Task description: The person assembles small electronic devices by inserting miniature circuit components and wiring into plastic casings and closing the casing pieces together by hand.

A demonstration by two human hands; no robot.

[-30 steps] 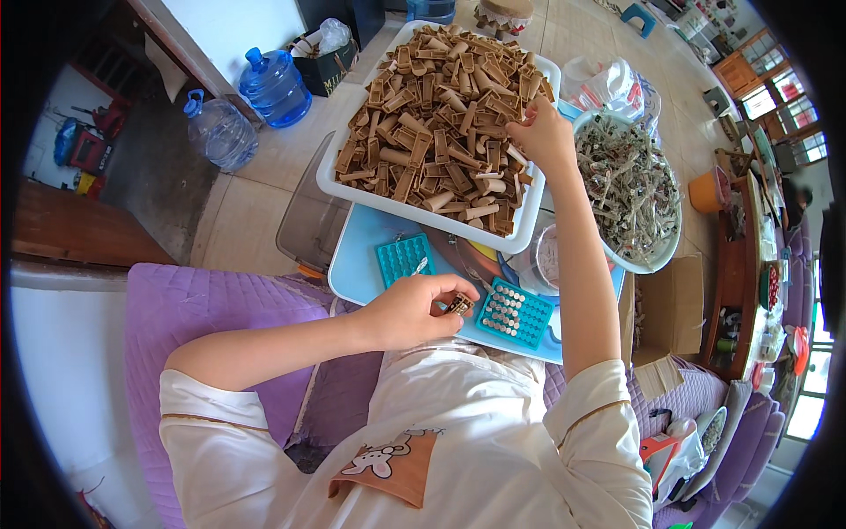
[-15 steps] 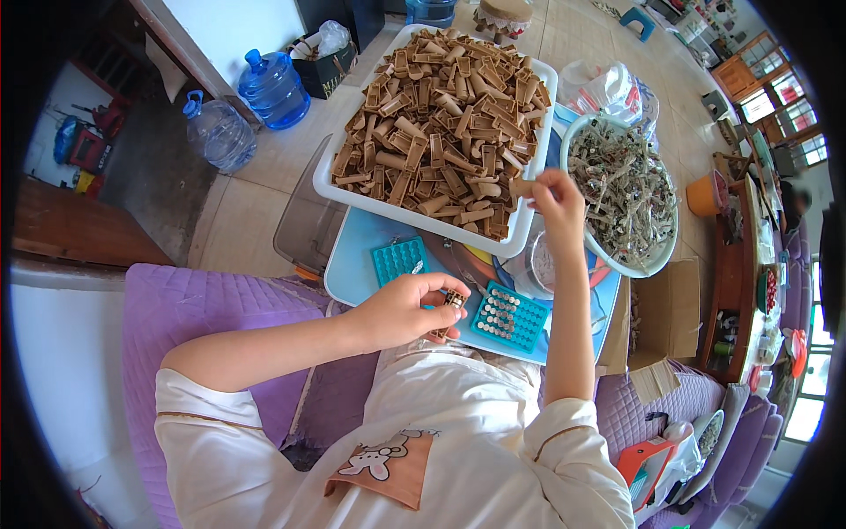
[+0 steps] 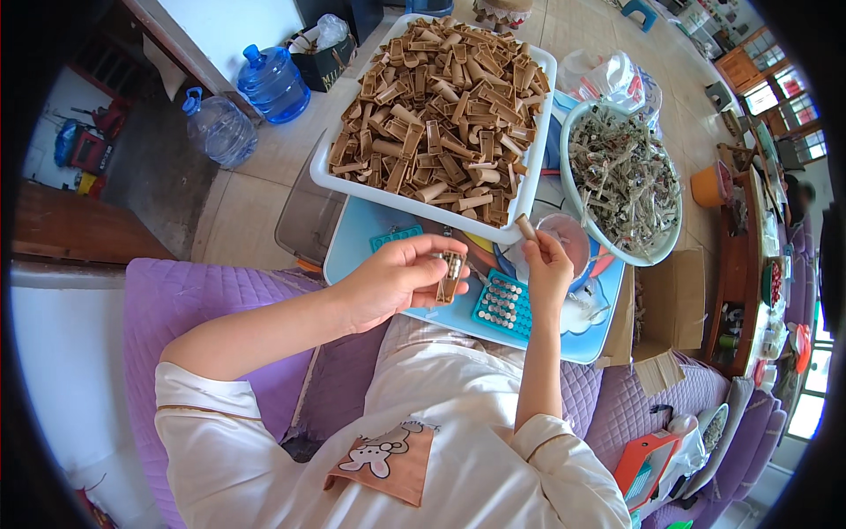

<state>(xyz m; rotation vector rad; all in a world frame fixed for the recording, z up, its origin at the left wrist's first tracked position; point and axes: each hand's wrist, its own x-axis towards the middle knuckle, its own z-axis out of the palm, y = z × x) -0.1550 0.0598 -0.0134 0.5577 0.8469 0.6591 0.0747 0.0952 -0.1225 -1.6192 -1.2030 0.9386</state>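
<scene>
My left hand (image 3: 397,280) pinches a brown plastic half-shell (image 3: 450,280) with small shiny metal parts inside, its hollow side facing up. In my right hand (image 3: 548,269) is a second brown plastic shell piece (image 3: 526,228), held upright between thumb and fingers just off the near right corner of a white tub (image 3: 414,208). Heaped in that tub are many similar brown shells (image 3: 441,115). Between and below my hands lies a teal grid tray (image 3: 500,304) with rows of small round pale pieces. Another teal tray (image 3: 397,236) is partly hidden behind my left hand.
A blue table (image 3: 352,238) carries the trays and a round clear container (image 3: 571,236). To the right stands a pale green basin (image 3: 665,242) full of tangled small wired parts. An open cardboard box (image 3: 674,304) sits below it. Water bottles (image 3: 275,85) stand at the far left.
My right hand has come back from the tub's right edge toward me, with the brown shell in it. My left hand has lifted slightly and turned its half-shell so the inside shows.
</scene>
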